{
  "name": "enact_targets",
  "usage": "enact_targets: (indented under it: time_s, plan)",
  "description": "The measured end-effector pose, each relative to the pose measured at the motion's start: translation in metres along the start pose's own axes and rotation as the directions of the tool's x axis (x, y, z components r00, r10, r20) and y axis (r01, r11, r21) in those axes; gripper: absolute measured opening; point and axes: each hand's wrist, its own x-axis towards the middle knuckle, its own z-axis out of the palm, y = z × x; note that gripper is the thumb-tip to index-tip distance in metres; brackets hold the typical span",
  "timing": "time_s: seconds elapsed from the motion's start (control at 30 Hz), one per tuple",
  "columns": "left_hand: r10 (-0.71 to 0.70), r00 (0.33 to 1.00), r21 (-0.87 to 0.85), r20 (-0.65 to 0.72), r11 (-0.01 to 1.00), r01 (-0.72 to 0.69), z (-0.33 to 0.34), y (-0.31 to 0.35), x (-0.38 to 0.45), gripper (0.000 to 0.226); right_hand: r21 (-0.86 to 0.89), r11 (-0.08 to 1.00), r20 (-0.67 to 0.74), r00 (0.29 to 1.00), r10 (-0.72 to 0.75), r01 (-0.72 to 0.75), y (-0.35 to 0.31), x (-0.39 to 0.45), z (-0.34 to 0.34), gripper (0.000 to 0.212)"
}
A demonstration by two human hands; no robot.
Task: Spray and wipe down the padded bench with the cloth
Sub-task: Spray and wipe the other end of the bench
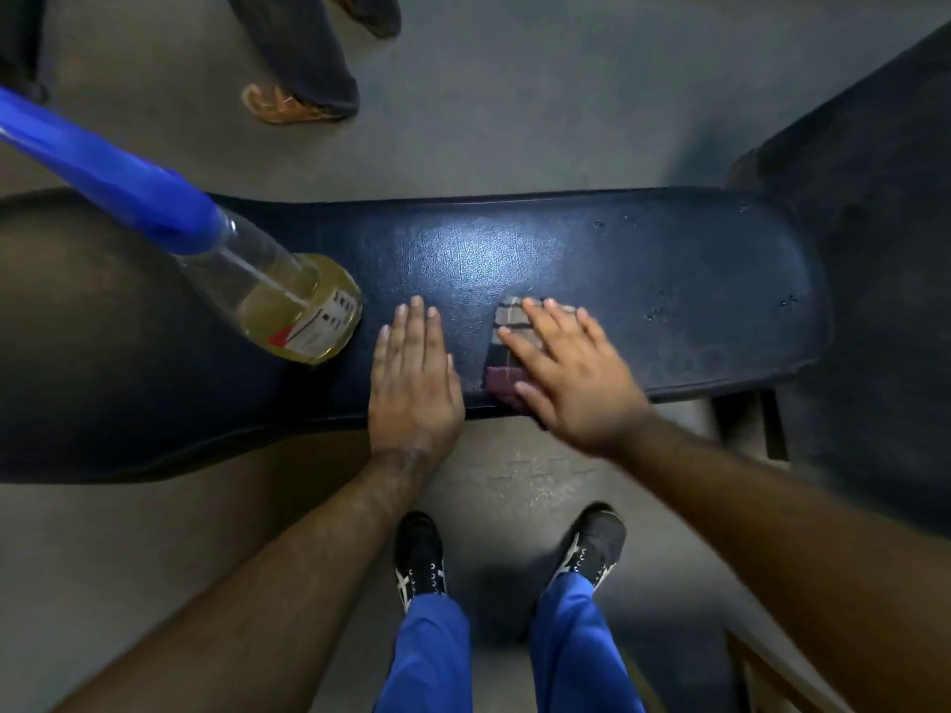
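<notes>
The dark blue padded bench (643, 259) runs left to right across the view. A clear spray bottle (288, 301) with yellow liquid and a blue trigger head stands on it at the left. My left hand (411, 378) lies flat on the padding, fingers together, holding nothing. A folded checked cloth (507, 342), grey and maroon, lies near the bench's front edge. My right hand (571, 373) presses flat on the cloth with fingers spread, covering most of it.
Another person's legs and a brown shoe (288, 108) stand on the grey floor beyond the bench. A second dark padded surface (875, 249) sits at the right. My own feet (422, 553) are below the bench's front edge.
</notes>
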Motion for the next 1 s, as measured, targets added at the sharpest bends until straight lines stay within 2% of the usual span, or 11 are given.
enact_targets:
  time_s: [0.13, 0.3, 0.37, 0.47, 0.57, 0.63, 0.7, 0.77, 0.8, 0.93, 1.0]
  plan:
    - [0.013, 1.000, 0.014, 0.010, 1.000, -0.013, 0.000, 0.001, 0.000, 0.054, 0.114, 0.856, -0.063, 0.856, 0.513, -0.505, 0.014, 0.039, -0.009, 0.062]
    - [-0.021, 1.000, -0.080, -0.006, 0.997, 0.021, -0.004, 0.008, 0.015, 0.054, 0.028, 0.996, -0.020, 0.996, -0.086, 0.086, -0.006, -0.005, 0.005, 0.060]
    - [-0.019, 0.999, -0.124, -0.027, 0.992, 0.015, 0.000, 0.014, 0.027, 0.054, 0.002, 0.996, -0.084, 0.992, 0.094, -0.094, 0.032, 0.023, -0.001, 0.061]
    - [-0.065, 0.998, -0.123, -0.025, 0.990, 0.061, 0.002, 0.021, 0.032, 0.057, 0.141, 0.859, -0.101, 0.856, 0.508, -0.493, 0.018, 0.047, -0.005, 0.061]
    - [-0.112, 0.993, -0.174, -0.034, 0.979, 0.104, -0.001, 0.031, 0.037, 0.054, 0.064, 0.997, -0.050, 0.998, 0.044, -0.041, -0.002, 0.004, 0.000, 0.058]
    - [-0.119, 0.992, -0.224, -0.039, 0.969, 0.107, 0.001, 0.041, 0.047, 0.053, 0.001, 0.988, -0.031, 0.988, -0.153, 0.153, 0.040, 0.005, -0.005, 0.057]
    - [-0.121, 0.992, -0.181, -0.028, 0.977, 0.114, 0.007, 0.051, 0.053, 0.053, 0.028, 0.988, -0.094, 0.984, 0.154, -0.152, 0.068, 0.036, -0.009, 0.059]
    - [-0.119, 0.993, -0.094, -0.022, 0.989, 0.116, 0.011, 0.056, 0.053, 0.055, 0.147, 0.863, -0.101, 0.861, 0.499, -0.483, 0.053, 0.061, -0.010, 0.060]
    - [-0.117, 0.993, -0.069, -0.023, 0.991, 0.115, 0.011, 0.056, 0.053, 0.055, 0.157, 0.865, -0.093, 0.865, 0.494, -0.477, 0.035, 0.063, -0.009, 0.059]
    - [-0.114, 0.993, -0.014, -0.007, 0.993, 0.114, 0.013, 0.054, 0.052, 0.056, 0.093, 0.994, -0.018, 0.998, -0.052, 0.053, 0.049, 0.047, -0.013, 0.055]
    - [-0.120, 0.993, 0.006, -0.019, 0.993, 0.120, 0.016, 0.054, 0.053, 0.055, 0.053, 0.993, -0.085, 0.990, 0.110, -0.106, 0.080, 0.077, -0.018, 0.055]
